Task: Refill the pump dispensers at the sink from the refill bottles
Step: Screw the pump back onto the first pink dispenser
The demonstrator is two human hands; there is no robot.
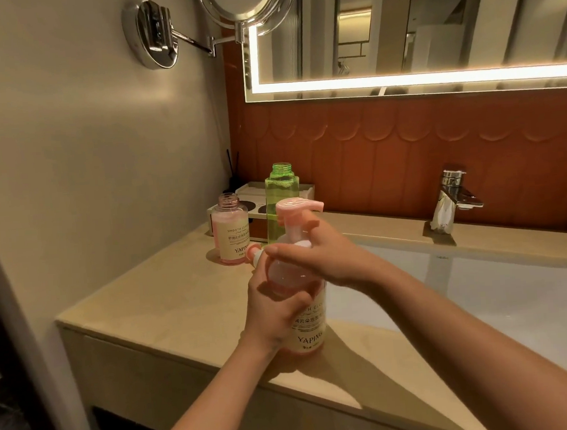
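Pump dispenser (291,276): pink, clear-bodied, "YAPING" label, pink pump head seated on top. It stands upright on the counter (147,308) at the front edge, just left of the sink (481,285).

Count:
- pink bottles: 2. One is the dispenser in hand. The other is an open pink bottle (231,232) with no cap, left of the sink and further back.
- green bottle (283,204): 1, neck open, upright, left of the sink, directly behind the dispenser.
- small pink-and-white piece (254,253): 1, on the counter beside the open pink bottle, partly hidden; cannot tell what it is.
- hands: 2, both on the dispenser.

Left hand (272,313): fingers and thumb wrapped round the bottle body above the label. Forearm comes up from the lower left.

Right hand (318,259): fingers curled over the collar just under the pump head, thumb side toward the spout. Forearm reaches in from the lower right, across the front corner of the sink.

Also noted: tray (307,189) behind the green bottle; faucet (452,199) at the back rim of the sink.
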